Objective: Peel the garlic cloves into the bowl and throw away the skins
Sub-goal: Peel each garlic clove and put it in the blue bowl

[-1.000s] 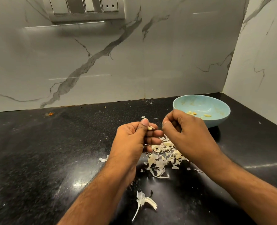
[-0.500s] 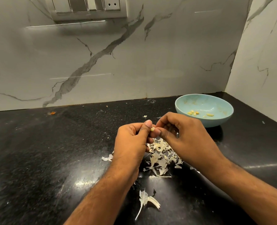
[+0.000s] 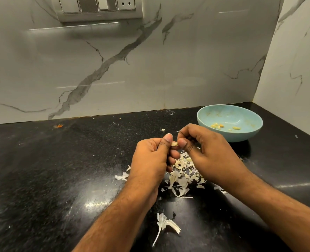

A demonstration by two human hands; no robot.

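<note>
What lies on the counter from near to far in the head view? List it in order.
Lone torn skin → pile of skins → garlic clove pinched between left hand and right hand → blue bowl with peeled cloves.

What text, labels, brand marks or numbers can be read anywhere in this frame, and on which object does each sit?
None can be read.
Switch plate on the marble wall: plain switches and a socket, no legible marking.
Blue bowl: no print visible.
Black countertop, garlic skins, and the garlic clove pinched between left hand and right hand: no writing.
</note>
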